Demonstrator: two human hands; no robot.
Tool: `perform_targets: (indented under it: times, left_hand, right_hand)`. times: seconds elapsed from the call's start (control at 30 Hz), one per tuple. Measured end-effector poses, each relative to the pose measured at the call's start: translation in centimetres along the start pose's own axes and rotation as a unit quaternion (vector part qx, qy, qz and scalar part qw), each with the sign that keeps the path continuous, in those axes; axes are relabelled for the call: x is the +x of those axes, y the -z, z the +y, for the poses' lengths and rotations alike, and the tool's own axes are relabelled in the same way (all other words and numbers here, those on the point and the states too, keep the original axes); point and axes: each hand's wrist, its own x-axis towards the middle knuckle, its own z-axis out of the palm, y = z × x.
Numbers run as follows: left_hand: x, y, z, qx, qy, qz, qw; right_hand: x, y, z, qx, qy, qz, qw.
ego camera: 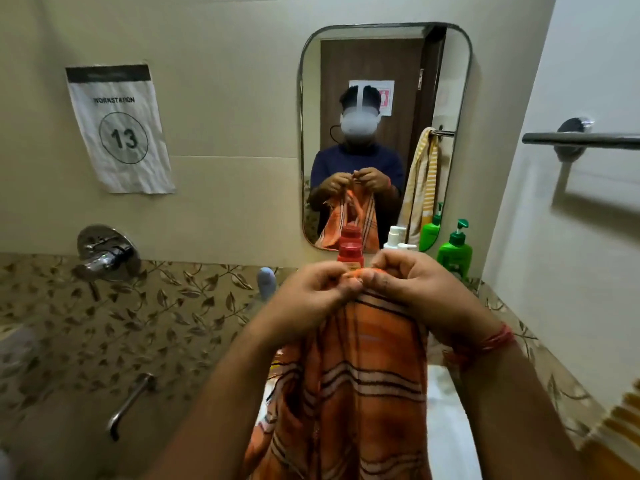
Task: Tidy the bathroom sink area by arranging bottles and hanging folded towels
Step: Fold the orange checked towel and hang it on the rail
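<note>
Towel [360,386] pinched at its top edge by both my hands, hanging down over the sink.

I have the left hand [311,296] and right hand [415,289] closed tight on the orange striped cloth, knuckles nearly touching, which I judge is to match the corners for a fold before hanging it. The rest drapes straight down in front of me. Just behind my hands on the tabletop [166,306] stand a red bottle [350,252], a white pump bottle [394,237] and a green pump bottle [455,252], close enough that a swinging towel could knock them. The towel bar [581,138] on the right wall is bare and well apart; a yellow towel [620,424] sits at the lower right edge.
</note>
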Motion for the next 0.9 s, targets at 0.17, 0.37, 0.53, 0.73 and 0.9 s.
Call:
perform_targets:
  times: [0.17, 0.37, 0.53, 0.73, 0.9]
  left_hand:
    - [-1.5, 6.1, -2.8, -0.048, 0.073, 0.419, 0.904]
    - [-1.1, 2.8, -0.9, -0.054, 0.016, 0.102, 0.993]
    - [-0.4, 0.1, -0.6, -0.058, -0.012, 0.042, 0.997]
    - [-1.6, 5.3, -3.2, -0.04, 0.034, 0.323, 0.945]
    - [-1.0, 0.7, 0.5, -0.022, 0.03, -0.023, 0.999]
  right_hand:
    - [-3.2, 4.2, 2.6, 0.017, -0.073, 0.025, 0.997]
    - [-1.5, 2.1, 0.7, -0.002, -0.015, 0.013, 1.0]
    - [-0.4, 0.4, -0.1, -0.028, 0.015, -0.032, 0.999]
    - [-2.7, 3.6, 1.8, 0.013, -0.05, 0.009, 0.999]
    - [-0.8, 0.4, 0.4, -0.046, -0.009, -0.028, 0.998]
